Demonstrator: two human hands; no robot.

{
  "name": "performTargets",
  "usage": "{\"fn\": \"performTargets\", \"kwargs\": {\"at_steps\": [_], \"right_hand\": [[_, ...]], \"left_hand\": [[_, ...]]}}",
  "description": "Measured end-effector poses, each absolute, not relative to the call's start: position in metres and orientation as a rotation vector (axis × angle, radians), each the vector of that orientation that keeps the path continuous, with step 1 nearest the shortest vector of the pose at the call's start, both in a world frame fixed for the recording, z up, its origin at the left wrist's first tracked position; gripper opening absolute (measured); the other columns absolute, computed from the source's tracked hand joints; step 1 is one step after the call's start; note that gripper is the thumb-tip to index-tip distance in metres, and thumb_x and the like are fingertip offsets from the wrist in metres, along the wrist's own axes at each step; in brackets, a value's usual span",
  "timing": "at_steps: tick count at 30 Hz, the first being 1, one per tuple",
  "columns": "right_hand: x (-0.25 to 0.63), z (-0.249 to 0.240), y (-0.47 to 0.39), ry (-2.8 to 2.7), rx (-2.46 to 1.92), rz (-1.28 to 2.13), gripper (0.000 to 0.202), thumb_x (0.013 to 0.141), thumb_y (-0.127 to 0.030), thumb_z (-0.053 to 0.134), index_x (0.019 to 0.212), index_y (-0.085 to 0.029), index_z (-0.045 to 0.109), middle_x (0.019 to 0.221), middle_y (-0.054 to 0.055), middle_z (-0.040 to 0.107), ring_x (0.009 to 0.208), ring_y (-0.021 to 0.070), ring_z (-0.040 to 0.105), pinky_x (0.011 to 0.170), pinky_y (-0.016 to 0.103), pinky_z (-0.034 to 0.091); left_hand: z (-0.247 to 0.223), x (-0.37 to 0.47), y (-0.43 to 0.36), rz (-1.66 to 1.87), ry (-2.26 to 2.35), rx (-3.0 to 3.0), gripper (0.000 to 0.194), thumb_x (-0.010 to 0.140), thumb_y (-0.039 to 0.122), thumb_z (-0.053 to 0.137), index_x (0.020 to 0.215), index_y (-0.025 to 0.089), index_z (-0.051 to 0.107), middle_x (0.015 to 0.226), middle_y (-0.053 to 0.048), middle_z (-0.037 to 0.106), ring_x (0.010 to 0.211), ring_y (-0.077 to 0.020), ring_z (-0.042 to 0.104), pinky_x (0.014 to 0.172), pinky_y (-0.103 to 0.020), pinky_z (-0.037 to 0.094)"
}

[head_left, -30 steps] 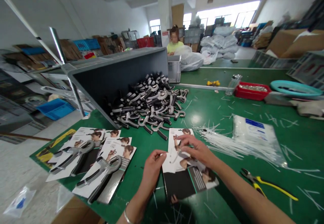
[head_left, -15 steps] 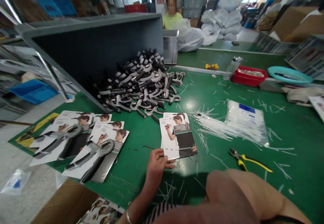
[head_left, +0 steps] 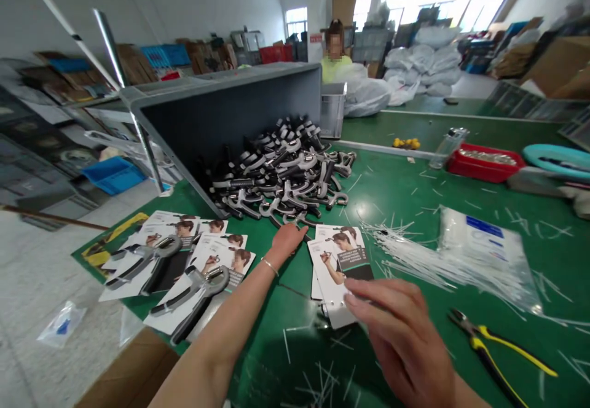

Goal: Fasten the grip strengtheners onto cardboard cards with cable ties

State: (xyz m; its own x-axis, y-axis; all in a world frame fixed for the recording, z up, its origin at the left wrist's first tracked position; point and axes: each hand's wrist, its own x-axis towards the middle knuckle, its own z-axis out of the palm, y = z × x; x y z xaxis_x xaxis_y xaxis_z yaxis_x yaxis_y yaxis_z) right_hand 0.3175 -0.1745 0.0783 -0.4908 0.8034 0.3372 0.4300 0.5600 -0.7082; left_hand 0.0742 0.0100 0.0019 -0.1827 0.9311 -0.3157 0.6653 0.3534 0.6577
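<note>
1. Mid-frame, I saw the left hand (head_left: 289,241) at the front edge of a pile of hand grips (head_left: 290,177); whether it gripped one, I couldn't tell.
2. Right of centre below, the right hand (head_left: 405,334), fingers loosely spread, overlapped the view of two stacked printed cards (head_left: 338,306) on the green desk (head_left: 387,180); contact was unclear.
3. I judged the step to be picking out a grip; the next move called for a sure hold, free of neighbours.

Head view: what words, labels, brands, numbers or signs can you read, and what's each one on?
Nothing reads clearly.
Printed cards: too blurred.
Plastic bag, blue label: too blurred.
Small grey crate: lettering too small.
Red sign on pillar: too small.
</note>
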Motion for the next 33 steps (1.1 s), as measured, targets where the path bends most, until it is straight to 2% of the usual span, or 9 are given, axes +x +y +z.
{"fn": "performTargets", "kwargs": {"at_steps": [3, 7, 10, 13, 15, 18, 22, 27, 33], "right_hand": [[0.335, 0.047, -0.151, -2.047, -1.054, 0.462, 0.038, 0.091, -0.017, 0.048, 0.119, -0.036, 0.065, 0.123, 0.006, 0.065, 0.109, 0.0298, 0.057, 0.092, 0.053, 0.044], [0.383, 0.004, -0.152, -1.676, -1.474, 0.627, 0.024, 0.094, -0.033, 0.05, 0.109, -0.027, 0.067, 0.114, 0.009, 0.068, 0.107, 0.0292, 0.059, 0.093, 0.05, 0.045], [0.397, 0.004, -0.161, -1.352, -1.569, 0.944, 0.032, 0.093, -0.045, 0.053, 0.115, -0.023, 0.059, 0.103, 0.01, 0.071, 0.084, 0.0241, 0.064, 0.073, 0.038, 0.051], [0.375, 0.025, -0.164, -1.333, -1.4, 1.34, 0.032, 0.093, -0.05, 0.052, 0.106, -0.022, 0.057, 0.088, 0.008, 0.071, 0.056, 0.0148, 0.053, 0.05, 0.028, 0.042], [0.35, 0.041, -0.161, -1.464, -1.261, 1.532, 0.031, 0.089, -0.05, 0.059, 0.102, -0.022, 0.057, 0.085, 0.005, 0.07, 0.054, 0.0126, 0.05, 0.049, 0.026, 0.039], [0.323, 0.059, -0.157, -1.663, -1.135, 1.67, 0.045, 0.081, -0.045, 0.071, 0.118, -0.025, 0.055, 0.08, 0.0, 0.067, 0.055, 0.0121, 0.05, 0.048, 0.024, 0.039], [0.335, 0.067, -0.151, -1.721, -1.097, 1.689, 0.04, 0.087, -0.048, 0.062, 0.117, -0.022, 0.06, 0.084, 0.002, 0.065, 0.059, 0.012, 0.052, 0.046, 0.022, 0.038], [0.409, 0.049, -0.141, -1.423, -1.337, 1.538, 0.042, 0.089, -0.056, 0.055, 0.104, -0.017, 0.062, 0.072, 0.002, 0.064, 0.046, 0.0082, 0.04, 0.041, 0.022, 0.029], [0.446, 0.008, -0.127, -1.047, -1.343, 1.496, 0.042, 0.087, -0.056, 0.059, 0.102, -0.017, 0.062, 0.08, 0.008, 0.069, 0.047, 0.0103, 0.04, 0.043, 0.026, 0.029]], "left_hand": [[-0.001, 0.069, 0.026, 0.453, 1.886, 1.349, 0.03, 0.08, 0.032, 0.06, 0.054, 0.017, 0.058, 0.042, -0.005, 0.053, 0.043, -0.018, 0.054, 0.053, -0.028, 0.039], [0.008, 0.04, 0.003, 0.471, 1.788, 1.294, 0.031, 0.081, 0.035, 0.057, 0.055, 0.018, 0.054, 0.042, -0.001, 0.049, 0.036, -0.0111, 0.041, 0.044, -0.024, 0.031], [0.021, 0.024, -0.044, 0.623, 1.629, 1.231, 0.039, 0.088, 0.05, 0.047, 0.064, 0.019, 0.05, 0.043, 0.005, 0.04, 0.036, -0.008, 0.032, 0.041, -0.021, 0.025], [0.029, 0.04, -0.103, 0.93, 1.253, 1.038, 0.042, 0.087, 0.057, 0.053, 0.068, 0.02, 0.047, 0.043, 0.008, 0.035, 0.038, -0.007, 0.029, 0.043, -0.02, 0.028], [0.031, 0.068, -0.134, 0.871, 1.166, 0.982, 0.042, 0.084, 0.056, 0.06, 0.068, 0.019, 0.049, 0.044, 0.006, 0.042, 0.039, -0.0067, 0.033, 0.043, -0.02, 0.028], [0.036, 0.116, -0.153, 0.773, 1.11, 1.001, 0.043, 0.075, 0.057, 0.068, 0.071, 0.017, 0.056, 0.052, 0.002, 0.056, 0.039, -0.0075, 0.044, 0.039, -0.02, 0.033], [0.048, 0.138, -0.146, 0.727, 0.977, 1.171, 0.043, 0.081, 0.061, 0.059, 0.083, 0.018, 0.057, 0.058, 0.0, 0.064, 0.042, -0.012, 0.056, 0.041, -0.021, 0.042], [0.016, 0.1, -0.162, 0.487, 1.311, 1.006, 0.057, 0.082, 0.076, 0.041, 0.081, 0.02, 0.049, 0.054, -0.004, 0.066, 0.026, -0.0119, 0.047, 0.026, -0.019, 0.028], [-0.027, 0.092, -0.143, 0.567, 1.337, 0.891, 0.052, 0.076, 0.07, 0.057, 0.083, 0.019, 0.045, 0.062, -0.005, 0.069, 0.038, -0.0157, 0.06, 0.033, -0.022, 0.042]]}}
